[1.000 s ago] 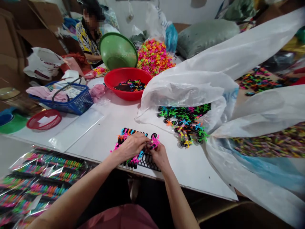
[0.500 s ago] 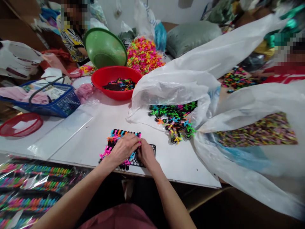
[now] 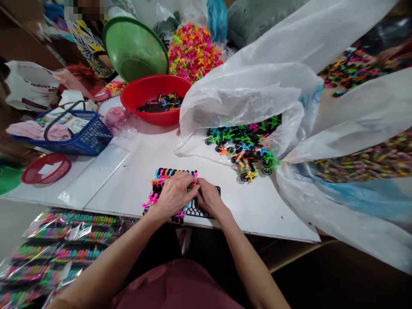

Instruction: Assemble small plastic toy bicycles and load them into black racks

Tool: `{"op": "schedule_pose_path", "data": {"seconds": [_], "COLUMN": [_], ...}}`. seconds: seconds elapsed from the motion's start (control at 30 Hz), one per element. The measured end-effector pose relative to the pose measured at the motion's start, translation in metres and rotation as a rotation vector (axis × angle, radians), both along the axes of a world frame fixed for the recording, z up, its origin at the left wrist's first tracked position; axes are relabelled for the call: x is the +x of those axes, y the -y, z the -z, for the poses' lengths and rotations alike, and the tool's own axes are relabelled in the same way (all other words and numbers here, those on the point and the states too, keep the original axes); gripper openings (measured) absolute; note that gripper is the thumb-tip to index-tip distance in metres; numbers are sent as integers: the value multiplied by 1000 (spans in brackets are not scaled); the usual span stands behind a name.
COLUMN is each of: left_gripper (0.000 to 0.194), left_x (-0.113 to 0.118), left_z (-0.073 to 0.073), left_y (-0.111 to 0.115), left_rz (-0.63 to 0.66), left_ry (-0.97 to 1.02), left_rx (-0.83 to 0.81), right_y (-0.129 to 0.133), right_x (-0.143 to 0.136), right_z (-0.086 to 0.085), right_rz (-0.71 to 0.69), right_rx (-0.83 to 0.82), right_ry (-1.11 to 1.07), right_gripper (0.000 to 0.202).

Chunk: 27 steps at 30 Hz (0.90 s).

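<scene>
A black perforated tray (image 3: 199, 210) lies at the table's front edge, its left part covered by rows of small colourful toy bikes (image 3: 154, 195). Over these rows my left hand (image 3: 177, 192) is bent, its fingers closed at a small pink and green piece. Touching its fingertips from the right, my right hand (image 3: 208, 196) is closed above the tray's bare part. What the fingertips pinch is too small to make out. Loose toy bikes (image 3: 244, 150) spill from a white plastic bag (image 3: 238, 94) to the right.
Behind are a red basin (image 3: 128, 101) with dark pieces, a green basin (image 3: 135, 51) and a bright heap (image 3: 193, 51). A blue basket (image 3: 86, 137) and small red basket (image 3: 64, 167) stand left. Packed bags (image 3: 61, 257) lie lower left. A person (image 3: 86, 43) is at the back left.
The camera view has shifted, so the table's things appear displaced, mostly rightward. Both hands remain together over the tray. A small green bit now shows between the fingers.
</scene>
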State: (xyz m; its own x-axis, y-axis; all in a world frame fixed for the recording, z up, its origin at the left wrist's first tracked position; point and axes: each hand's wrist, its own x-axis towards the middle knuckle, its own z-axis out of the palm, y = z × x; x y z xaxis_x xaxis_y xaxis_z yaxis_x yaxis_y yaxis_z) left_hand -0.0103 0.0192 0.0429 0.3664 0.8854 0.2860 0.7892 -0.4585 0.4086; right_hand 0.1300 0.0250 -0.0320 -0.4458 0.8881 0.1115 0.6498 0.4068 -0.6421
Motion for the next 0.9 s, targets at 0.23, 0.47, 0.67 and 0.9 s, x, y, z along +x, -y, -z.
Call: {"op": "schedule_pose_path", "data": {"seconds": [0.23,0.47,0.67,0.9], "left_gripper": [11,13,15,18], "left_x": [-4,-12,-17,-26], "left_z": [2,4,9,7], "left_y": [0,3,3,16], "left_rz": [18,137,193,224], "left_ry": [70,41,55,59], "left_rx": [-23,45,86,41], "right_y": [1,4,-63,-124], "right_x": [-10,1,72,91], "right_z": [-11,-5,-58,-73], "right_rz": [38,13,183,169], "right_rx": [-41,-23,155,225], "right_ry": [264,28,337,827], "right_gripper": [19,17,30,25]}}
